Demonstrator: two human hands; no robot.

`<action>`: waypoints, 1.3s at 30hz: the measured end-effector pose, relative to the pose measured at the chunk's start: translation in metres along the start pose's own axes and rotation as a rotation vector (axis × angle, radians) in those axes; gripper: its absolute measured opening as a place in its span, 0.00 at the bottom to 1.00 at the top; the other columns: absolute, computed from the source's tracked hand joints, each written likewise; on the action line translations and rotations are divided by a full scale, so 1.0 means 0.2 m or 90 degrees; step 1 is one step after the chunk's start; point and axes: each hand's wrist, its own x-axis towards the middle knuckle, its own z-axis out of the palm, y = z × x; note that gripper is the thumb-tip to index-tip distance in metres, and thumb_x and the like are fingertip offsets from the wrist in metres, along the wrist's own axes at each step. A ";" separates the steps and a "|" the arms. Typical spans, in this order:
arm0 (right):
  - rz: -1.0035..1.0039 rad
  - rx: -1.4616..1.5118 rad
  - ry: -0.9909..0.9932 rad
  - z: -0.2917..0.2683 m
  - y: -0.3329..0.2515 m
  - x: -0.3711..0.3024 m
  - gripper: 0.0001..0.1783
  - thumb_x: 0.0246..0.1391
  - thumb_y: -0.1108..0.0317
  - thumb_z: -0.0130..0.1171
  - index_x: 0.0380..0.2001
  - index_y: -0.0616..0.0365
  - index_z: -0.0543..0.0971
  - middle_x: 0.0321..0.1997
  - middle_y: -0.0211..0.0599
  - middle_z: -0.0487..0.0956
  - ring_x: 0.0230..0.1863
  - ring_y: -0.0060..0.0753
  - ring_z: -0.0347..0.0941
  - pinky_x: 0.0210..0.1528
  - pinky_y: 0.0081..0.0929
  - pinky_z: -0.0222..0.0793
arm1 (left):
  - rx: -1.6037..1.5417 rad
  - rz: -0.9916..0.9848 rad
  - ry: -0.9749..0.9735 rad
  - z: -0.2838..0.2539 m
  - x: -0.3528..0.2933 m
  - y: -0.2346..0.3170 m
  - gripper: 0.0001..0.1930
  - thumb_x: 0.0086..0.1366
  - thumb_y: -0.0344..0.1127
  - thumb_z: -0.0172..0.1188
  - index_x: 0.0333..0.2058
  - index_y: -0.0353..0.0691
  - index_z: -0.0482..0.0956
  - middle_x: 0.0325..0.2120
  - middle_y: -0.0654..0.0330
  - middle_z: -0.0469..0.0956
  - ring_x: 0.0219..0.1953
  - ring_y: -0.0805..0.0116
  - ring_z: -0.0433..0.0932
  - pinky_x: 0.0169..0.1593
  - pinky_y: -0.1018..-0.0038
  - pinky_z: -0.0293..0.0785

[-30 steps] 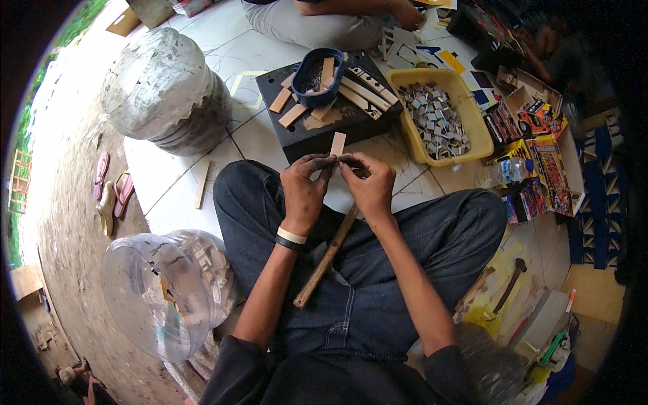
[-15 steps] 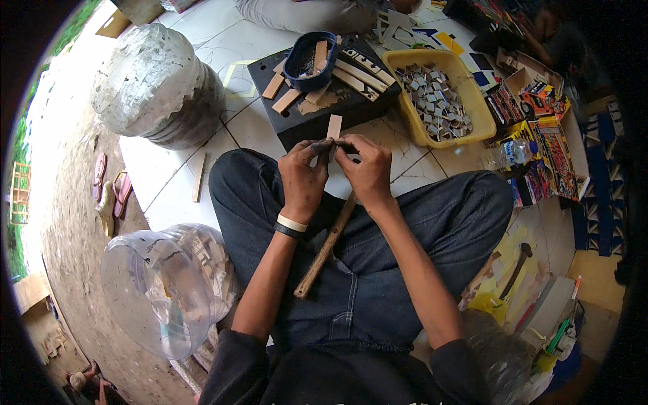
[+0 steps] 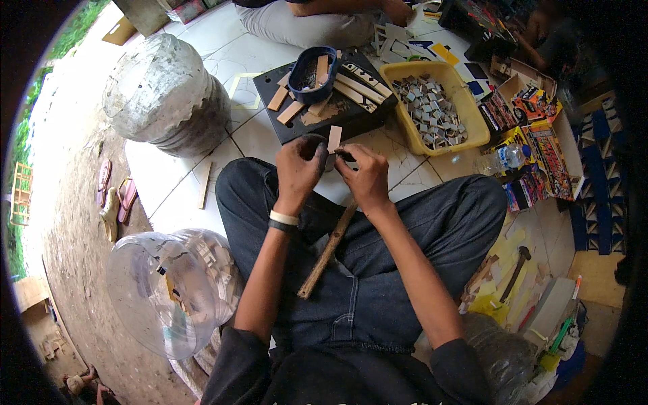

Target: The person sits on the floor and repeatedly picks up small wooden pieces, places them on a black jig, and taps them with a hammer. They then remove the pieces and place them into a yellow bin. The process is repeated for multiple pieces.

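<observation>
A thin, pale wooden strip stands upright between my hands, above the near edge of a black block. My left hand is closed on the strip from the left, its blackened thumb and fingers against the wood. From the right, my right hand pinches near the strip's lower part; what lies between those fingertips is too small to make out. A worn wooden handle slants across my lap below the right hand, its upper end hidden. On the block sit a blue tub and several wooden strips.
A yellow basin of small square pieces stands right of the block. Farther right are a plastic bottle and colourful printed boxes. A hammer lies by my right knee. Clear and whitish plastic containers flank my left side. Another person sits opposite.
The view has shifted slightly. My left fingers have spread a little from the right ones, baring more of the strip's lower part. More of the person opposite shows.
</observation>
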 end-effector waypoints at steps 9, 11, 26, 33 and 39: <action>-0.015 -0.008 0.007 0.00 0.00 0.00 0.10 0.51 0.73 0.69 0.37 0.63 0.83 0.38 0.46 0.85 0.39 0.53 0.83 0.40 0.41 0.78 | -0.083 -0.216 -0.195 -0.01 0.24 -0.10 0.16 0.58 0.39 0.76 0.37 0.31 0.89 0.27 0.56 0.87 0.25 0.71 0.82 0.32 0.71 0.77; -0.023 0.012 0.014 0.00 0.00 0.00 0.09 0.51 0.72 0.68 0.37 0.61 0.83 0.36 0.46 0.84 0.38 0.54 0.83 0.40 0.44 0.77 | -0.124 -0.237 -0.200 0.00 0.24 -0.13 0.15 0.57 0.37 0.77 0.36 0.30 0.89 0.27 0.57 0.87 0.25 0.74 0.81 0.32 0.72 0.76; 0.108 0.031 0.042 -0.07 0.02 0.13 0.12 0.55 0.76 0.64 0.44 0.62 0.85 0.39 0.47 0.87 0.41 0.38 0.87 0.44 0.32 0.80 | -0.096 -0.249 -0.158 0.05 0.22 -0.17 0.12 0.62 0.27 0.71 0.42 0.26 0.86 0.34 0.61 0.86 0.31 0.77 0.80 0.34 0.77 0.77; 0.063 0.001 0.028 -0.11 0.07 0.31 0.11 0.55 0.73 0.64 0.41 0.64 0.86 0.41 0.49 0.87 0.41 0.48 0.86 0.46 0.35 0.79 | -0.017 -0.201 -0.139 0.04 0.24 -0.16 0.18 0.52 0.40 0.79 0.37 0.34 0.90 0.30 0.51 0.88 0.30 0.61 0.87 0.38 0.67 0.80; 0.039 -0.065 -0.010 -0.07 0.06 0.37 0.12 0.55 0.72 0.66 0.42 0.66 0.85 0.42 0.54 0.85 0.44 0.55 0.83 0.49 0.43 0.78 | 0.138 -0.155 -0.173 0.02 0.26 -0.08 0.17 0.56 0.39 0.77 0.39 0.32 0.89 0.29 0.58 0.88 0.28 0.77 0.81 0.34 0.73 0.78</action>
